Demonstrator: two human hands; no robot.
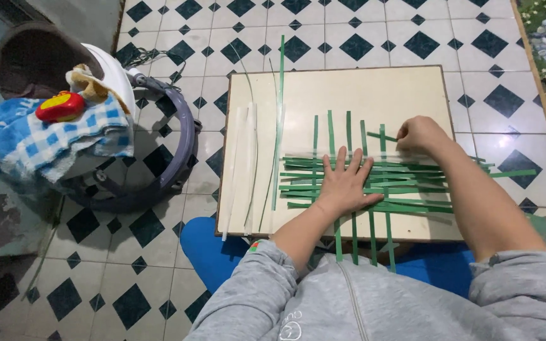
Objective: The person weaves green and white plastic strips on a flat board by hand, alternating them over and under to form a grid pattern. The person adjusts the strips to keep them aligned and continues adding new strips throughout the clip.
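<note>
While we weave green strips (412, 170) on the board (361, 95)
Left hand (344, 185) spread flat; right hand (419, 134) pinching one; loose strips (248, 158) remain.

This looks like a room in a home, used as a craft spot on the floor. The floor is laid with white ceramic tiles set with dark diamond insets (355, 45). A cream square wooden board (374, 88) lies flat on the tiles as a low work surface, its near edge by the seated person's lap. Beyond the board's left edge stands a grey-ringed baby walker (181, 136), draped with a blue-and-white checked cloth (39, 145) and carrying a red plastic toy (60, 106).
</note>
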